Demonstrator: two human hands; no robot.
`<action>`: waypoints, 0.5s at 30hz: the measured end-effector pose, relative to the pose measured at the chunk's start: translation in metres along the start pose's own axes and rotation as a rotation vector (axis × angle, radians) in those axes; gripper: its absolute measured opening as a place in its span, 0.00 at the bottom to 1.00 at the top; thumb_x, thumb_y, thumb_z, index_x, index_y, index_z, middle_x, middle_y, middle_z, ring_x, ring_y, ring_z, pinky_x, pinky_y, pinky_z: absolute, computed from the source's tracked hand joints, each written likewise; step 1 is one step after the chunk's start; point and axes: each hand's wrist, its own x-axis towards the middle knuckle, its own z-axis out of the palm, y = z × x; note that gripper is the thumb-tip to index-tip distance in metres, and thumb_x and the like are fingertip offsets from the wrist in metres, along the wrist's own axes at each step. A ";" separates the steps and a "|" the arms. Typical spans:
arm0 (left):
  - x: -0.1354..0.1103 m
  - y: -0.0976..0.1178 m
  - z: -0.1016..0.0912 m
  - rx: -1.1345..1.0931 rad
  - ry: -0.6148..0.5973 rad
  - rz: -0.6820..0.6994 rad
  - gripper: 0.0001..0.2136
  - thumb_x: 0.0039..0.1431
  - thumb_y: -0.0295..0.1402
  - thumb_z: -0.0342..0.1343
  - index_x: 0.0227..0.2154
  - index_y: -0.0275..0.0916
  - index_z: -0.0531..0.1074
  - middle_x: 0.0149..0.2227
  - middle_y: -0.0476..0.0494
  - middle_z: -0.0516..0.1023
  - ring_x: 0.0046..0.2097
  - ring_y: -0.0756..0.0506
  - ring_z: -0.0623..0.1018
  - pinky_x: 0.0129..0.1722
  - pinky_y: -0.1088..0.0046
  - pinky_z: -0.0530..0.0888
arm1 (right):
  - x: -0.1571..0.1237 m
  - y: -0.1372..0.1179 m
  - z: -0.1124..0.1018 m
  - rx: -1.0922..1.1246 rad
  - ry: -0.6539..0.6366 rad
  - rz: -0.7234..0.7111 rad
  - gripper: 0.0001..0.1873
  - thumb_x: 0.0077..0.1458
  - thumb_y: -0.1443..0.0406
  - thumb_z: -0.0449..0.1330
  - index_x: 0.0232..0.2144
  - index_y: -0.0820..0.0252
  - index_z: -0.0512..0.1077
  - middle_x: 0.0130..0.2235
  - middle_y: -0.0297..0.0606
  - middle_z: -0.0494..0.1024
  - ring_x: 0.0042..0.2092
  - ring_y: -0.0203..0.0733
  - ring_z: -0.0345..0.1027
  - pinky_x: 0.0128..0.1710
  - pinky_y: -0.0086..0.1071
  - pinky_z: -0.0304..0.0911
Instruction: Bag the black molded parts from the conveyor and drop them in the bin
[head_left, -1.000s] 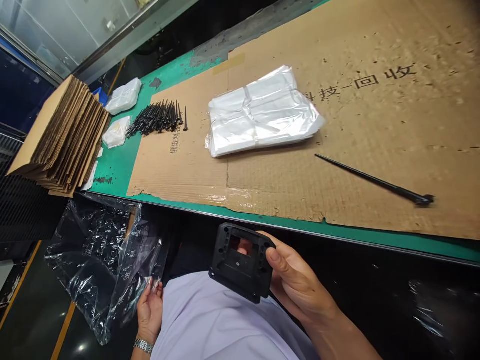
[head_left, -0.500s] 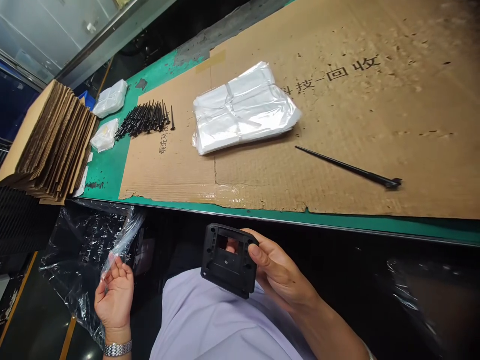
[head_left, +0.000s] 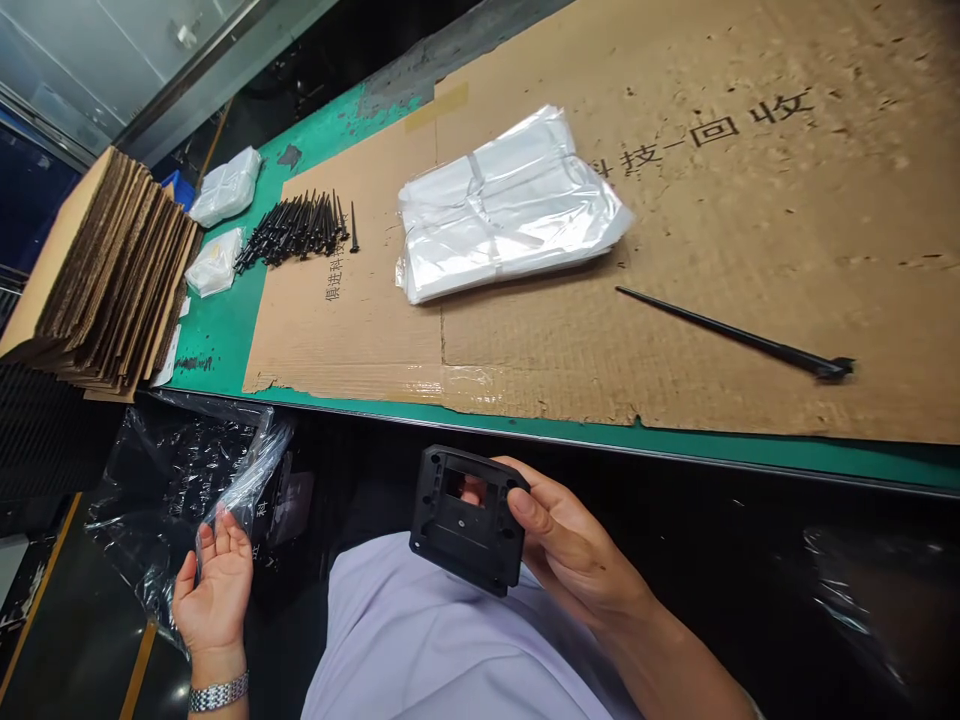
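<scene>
Your right hand (head_left: 574,550) curls around the black bracket (head_left: 454,535) at lower centre, thumb on its edge, seemingly to keep its face turned up toward you, while your left hand (head_left: 214,590) lies open, palm up, fingers spread, just beside the clear bag (head_left: 251,480) at lower left.

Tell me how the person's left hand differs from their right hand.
The left hand lies open, palm up, while the right hand curls around a black plastic bracket. The left hand is beside a clear plastic bag; the right hand is above the shirt. Both are bare.
</scene>
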 end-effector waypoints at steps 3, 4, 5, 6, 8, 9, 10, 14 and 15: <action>0.001 0.002 -0.001 0.019 -0.002 0.004 0.15 0.48 0.25 0.45 0.40 0.36 0.66 0.48 0.38 0.73 0.51 0.45 0.71 0.42 0.68 0.73 | 0.000 0.000 0.000 -0.020 0.005 0.007 0.21 0.42 0.50 0.65 0.29 0.60 0.70 0.28 0.35 0.72 0.28 0.35 0.64 0.26 0.25 0.60; 0.002 0.002 -0.001 0.034 -0.009 0.011 0.16 0.48 0.24 0.45 0.41 0.36 0.66 0.48 0.38 0.73 0.51 0.45 0.71 0.42 0.68 0.73 | 0.000 0.000 0.000 -0.027 0.010 0.011 0.21 0.42 0.49 0.65 0.29 0.60 0.70 0.28 0.36 0.72 0.28 0.36 0.64 0.26 0.26 0.60; 0.002 0.003 -0.002 0.057 -0.020 0.017 0.16 0.48 0.24 0.45 0.42 0.36 0.66 0.48 0.38 0.73 0.51 0.45 0.71 0.42 0.69 0.72 | 0.000 -0.001 0.000 -0.034 0.017 0.013 0.21 0.41 0.49 0.65 0.29 0.60 0.70 0.27 0.36 0.72 0.28 0.36 0.64 0.26 0.26 0.60; 0.002 0.003 -0.002 0.091 -0.030 0.024 0.16 0.48 0.24 0.45 0.42 0.36 0.66 0.47 0.38 0.73 0.51 0.46 0.71 0.42 0.69 0.72 | 0.001 -0.001 0.000 -0.039 0.025 0.013 0.21 0.41 0.49 0.65 0.29 0.60 0.70 0.27 0.36 0.72 0.28 0.37 0.64 0.26 0.27 0.61; 0.002 0.001 -0.004 0.225 -0.050 0.071 0.15 0.48 0.25 0.45 0.40 0.36 0.66 0.45 0.38 0.75 0.50 0.46 0.72 0.42 0.69 0.72 | 0.001 -0.003 0.001 -0.044 0.033 0.014 0.22 0.41 0.49 0.65 0.29 0.60 0.70 0.27 0.36 0.71 0.28 0.37 0.65 0.26 0.27 0.61; 0.002 -0.001 -0.006 0.330 -0.064 0.129 0.13 0.48 0.26 0.45 0.38 0.37 0.67 0.43 0.39 0.76 0.49 0.45 0.73 0.43 0.69 0.72 | 0.001 -0.003 0.001 -0.047 0.035 0.012 0.22 0.40 0.49 0.65 0.29 0.60 0.70 0.28 0.36 0.71 0.28 0.36 0.64 0.25 0.26 0.61; 0.002 -0.004 -0.008 0.441 -0.079 0.203 0.10 0.48 0.26 0.46 0.34 0.38 0.67 0.40 0.41 0.77 0.47 0.45 0.74 0.43 0.69 0.72 | 0.001 -0.004 0.002 -0.052 0.035 0.009 0.22 0.40 0.49 0.65 0.29 0.60 0.70 0.28 0.36 0.71 0.27 0.36 0.64 0.24 0.26 0.61; 0.003 -0.019 -0.021 0.771 -0.117 0.412 0.06 0.46 0.24 0.55 0.22 0.40 0.64 0.32 0.49 0.79 0.39 0.48 0.78 0.38 0.76 0.72 | 0.002 -0.004 0.003 -0.077 0.045 -0.002 0.22 0.39 0.48 0.65 0.28 0.60 0.70 0.28 0.37 0.71 0.27 0.37 0.63 0.23 0.27 0.60; 0.003 -0.021 -0.025 0.823 -0.114 0.388 0.07 0.47 0.24 0.56 0.20 0.38 0.64 0.31 0.47 0.79 0.36 0.48 0.78 0.34 0.78 0.73 | 0.002 -0.004 0.003 -0.081 0.049 -0.001 0.23 0.39 0.48 0.65 0.28 0.60 0.70 0.28 0.37 0.71 0.27 0.37 0.63 0.24 0.27 0.61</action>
